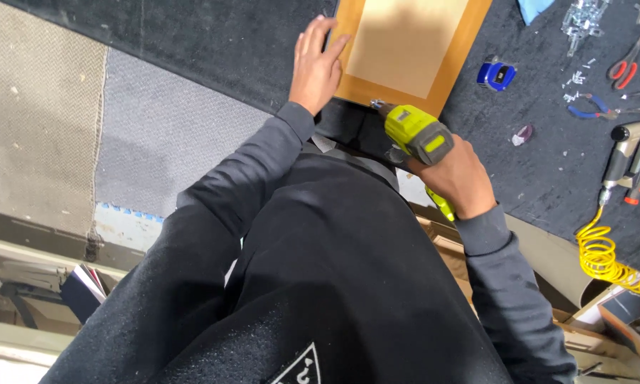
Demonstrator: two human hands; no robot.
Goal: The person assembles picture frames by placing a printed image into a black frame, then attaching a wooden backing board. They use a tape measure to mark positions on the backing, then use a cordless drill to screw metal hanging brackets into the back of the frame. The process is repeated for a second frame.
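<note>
A wooden cabinet door panel with a lighter recessed centre lies flat on the dark carpeted workbench. My left hand rests flat on the panel's left edge, fingers spread. My right hand grips a lime-green and grey cordless drill. The drill's tip touches the panel's near edge. My dark sleeves and torso hide the bench's near edge below the panel.
To the right on the bench lie a blue tape measure, red-handled scissors, blue-handled pliers, loose screws and a pneumatic tool with a yellow coiled hose. Grey carpet covers the left side. Shelves sit below.
</note>
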